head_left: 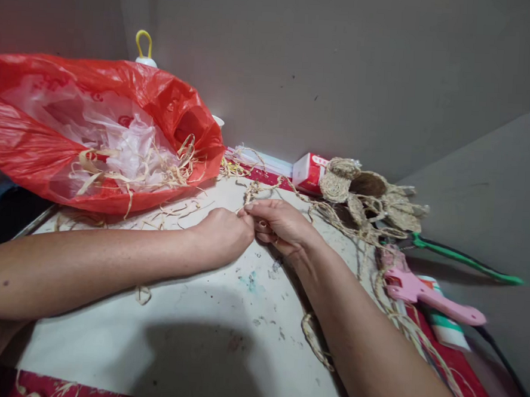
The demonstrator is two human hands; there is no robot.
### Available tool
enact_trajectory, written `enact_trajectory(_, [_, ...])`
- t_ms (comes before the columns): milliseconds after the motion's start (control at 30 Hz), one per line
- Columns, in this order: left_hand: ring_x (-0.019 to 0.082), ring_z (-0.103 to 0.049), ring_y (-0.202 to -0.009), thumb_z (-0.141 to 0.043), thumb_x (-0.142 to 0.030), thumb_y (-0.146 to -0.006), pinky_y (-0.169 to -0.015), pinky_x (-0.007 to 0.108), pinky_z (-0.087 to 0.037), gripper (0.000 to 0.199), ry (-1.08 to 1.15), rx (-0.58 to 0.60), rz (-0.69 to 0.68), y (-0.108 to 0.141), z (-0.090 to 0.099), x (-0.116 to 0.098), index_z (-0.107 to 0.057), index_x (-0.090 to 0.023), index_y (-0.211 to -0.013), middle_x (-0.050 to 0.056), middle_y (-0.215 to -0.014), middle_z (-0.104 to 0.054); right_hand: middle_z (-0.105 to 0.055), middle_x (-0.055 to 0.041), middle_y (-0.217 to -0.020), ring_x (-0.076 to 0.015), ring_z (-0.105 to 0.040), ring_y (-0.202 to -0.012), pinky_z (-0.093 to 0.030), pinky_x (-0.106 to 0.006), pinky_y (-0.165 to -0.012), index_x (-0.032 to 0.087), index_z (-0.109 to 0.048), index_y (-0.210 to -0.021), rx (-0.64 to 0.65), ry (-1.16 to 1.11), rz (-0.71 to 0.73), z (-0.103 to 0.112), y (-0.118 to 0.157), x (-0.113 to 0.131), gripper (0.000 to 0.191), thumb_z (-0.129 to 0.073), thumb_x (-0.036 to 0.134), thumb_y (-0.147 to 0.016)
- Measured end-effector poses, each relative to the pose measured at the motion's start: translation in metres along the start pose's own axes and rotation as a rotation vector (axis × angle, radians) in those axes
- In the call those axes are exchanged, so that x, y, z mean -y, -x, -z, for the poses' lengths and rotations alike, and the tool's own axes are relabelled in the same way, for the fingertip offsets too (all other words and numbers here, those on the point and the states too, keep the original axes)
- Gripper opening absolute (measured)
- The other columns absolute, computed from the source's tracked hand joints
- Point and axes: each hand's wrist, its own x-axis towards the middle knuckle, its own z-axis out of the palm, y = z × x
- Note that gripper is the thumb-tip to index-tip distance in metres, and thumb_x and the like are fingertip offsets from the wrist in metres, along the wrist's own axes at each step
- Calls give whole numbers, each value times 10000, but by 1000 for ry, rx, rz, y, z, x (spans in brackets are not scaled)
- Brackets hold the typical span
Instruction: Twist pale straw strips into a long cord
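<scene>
My left hand (224, 235) is closed, its knuckles turned up, and meets my right hand (281, 223) over the middle of the white board. My right thumb and fingers are pinched together at the same spot. A thin twisted straw cord (253, 190) runs into the fingertips from behind, and both hands grip it there. The exact hold is partly hidden by the fingers. From there the cord trails right toward a bundle of coiled straw pieces (336, 188). Another loop of the cord (315, 342) lies beside my right forearm.
At left stands an open red plastic bag (172, 106) holding straw strips. A pink glue gun (430, 292), green-handled pliers (472, 264) and a white-green tube (450, 329) lie right. A red-white box (309, 172) sits by the grey wall. Loose strips litter the white board (186, 313).
</scene>
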Motion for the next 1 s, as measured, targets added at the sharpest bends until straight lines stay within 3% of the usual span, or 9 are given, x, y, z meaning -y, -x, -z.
enact_trajectory(100, [215,-660,-670,-459,-9,-771,-561,267,-433,241,-92,85,-123,11,12,-13,-600,-52,-963,123,-716,-666,-319,99,-343,-16,-186,-317,-129,-144,-317,102,-610,-645,13,-2,-4,3,1,2,137,-673,223,-662])
enact_trajectory(200, [194,-625,-542,-549,-21,-702,-460,260,-359,214,-92,301,-277,30,34,-28,-643,-92,-881,75,-632,-661,-311,103,-342,-17,-173,-326,-110,-143,-324,107,-606,-653,26,-10,8,7,0,4,135,-677,222,-655])
enact_trajectory(267, [177,-585,-490,-586,-74,-696,-424,269,-302,106,-29,320,-391,40,50,-32,-656,-125,-757,65,-607,-656,-300,108,-345,-17,-164,-331,-105,-144,-324,111,-602,-647,37,-15,20,9,0,5,138,-682,224,-650])
enact_trajectory(400, [128,-527,-504,-504,-244,-814,-472,241,-320,222,359,9,-182,32,67,-9,-612,-159,-639,24,-564,-603,-304,108,-348,-22,-166,-332,-115,-152,-320,130,-586,-637,62,-27,51,13,-1,5,149,-683,243,-648])
enact_trajectory(500, [109,-531,-598,-445,-221,-838,-557,214,-380,191,805,-317,107,5,57,21,-577,-152,-718,3,-644,-586,-310,111,-353,-19,-166,-329,-111,-149,-323,136,-573,-644,94,-31,62,15,-3,5,168,-685,261,-654])
enact_trajectory(600, [86,-515,-570,-515,-172,-795,-568,202,-398,60,1230,-115,290,-17,33,38,-566,-142,-787,-5,-663,-575,-312,114,-354,-13,-157,-328,-98,-144,-326,133,-564,-649,133,-25,52,17,-4,6,194,-693,278,-655])
enact_trajectory(700, [83,-526,-549,-451,-157,-830,-565,216,-422,130,1497,121,298,-23,16,37,-534,-132,-733,22,-669,-573,-328,110,-365,-7,-153,-331,-96,-144,-322,142,-529,-610,160,-21,43,18,-5,6,237,-712,289,-642])
enact_trajectory(867, [46,-240,-354,-450,-182,-826,-378,201,-170,231,1436,140,263,-21,13,33,-427,-174,-596,-73,-459,-329,-310,117,-382,-12,-163,-342,-98,-140,-322,143,-533,-634,175,-6,20,22,-6,5,257,-734,304,-634])
enact_trajectory(1000, [63,-275,-392,-468,-217,-810,-419,208,-207,180,1157,-5,244,-24,4,40,-546,-165,-656,-71,-458,-364,-313,114,-386,-15,-172,-341,-108,-142,-327,132,-567,-668,185,40,7,24,-6,3,235,-717,313,-665])
